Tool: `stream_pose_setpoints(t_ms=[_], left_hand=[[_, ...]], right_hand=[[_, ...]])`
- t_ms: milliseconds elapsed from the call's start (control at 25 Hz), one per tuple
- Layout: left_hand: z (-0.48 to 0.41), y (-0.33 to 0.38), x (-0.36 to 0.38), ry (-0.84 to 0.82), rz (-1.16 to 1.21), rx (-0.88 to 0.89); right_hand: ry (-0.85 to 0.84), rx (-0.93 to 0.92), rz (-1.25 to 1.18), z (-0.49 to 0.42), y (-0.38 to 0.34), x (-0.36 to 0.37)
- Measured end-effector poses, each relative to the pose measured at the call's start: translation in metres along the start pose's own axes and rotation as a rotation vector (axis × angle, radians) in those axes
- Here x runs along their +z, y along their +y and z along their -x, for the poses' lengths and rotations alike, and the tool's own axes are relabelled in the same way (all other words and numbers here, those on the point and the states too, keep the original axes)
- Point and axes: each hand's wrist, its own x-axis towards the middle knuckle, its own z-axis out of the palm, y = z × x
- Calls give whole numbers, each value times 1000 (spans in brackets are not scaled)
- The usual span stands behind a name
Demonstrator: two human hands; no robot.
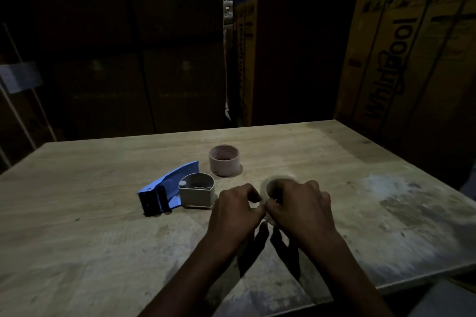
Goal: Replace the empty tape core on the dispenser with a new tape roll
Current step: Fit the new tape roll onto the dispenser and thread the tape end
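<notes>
Tape roll (270, 185), pale and blurred, tilts its hole up toward the camera; left hand (235, 210) and right hand (300, 207) pinch its near rim.

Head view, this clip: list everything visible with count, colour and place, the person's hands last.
blue plastic tape dispenser with black toothed blade: one, lying on its side left of centre, its grey hub bare.
empty pinkish cardboard tape core: one, upright behind the dispenser.
pale clear tape roll: one, held in both hands near the middle, partly hidden.
worn light wooden table: one, under everything.
brown cardboard boxes: several, stacked behind the table, some with blue bands.
left hand: pinching at the roll's edge.
right hand: gripping the roll.
</notes>
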Motion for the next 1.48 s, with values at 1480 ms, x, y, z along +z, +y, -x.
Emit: stream_pose_setpoints(t_ms=[1480], left_hand=[[-1, -84, -121, 593, 174, -108]], right_hand=[[155, -693, -236, -80, -84, 54]])
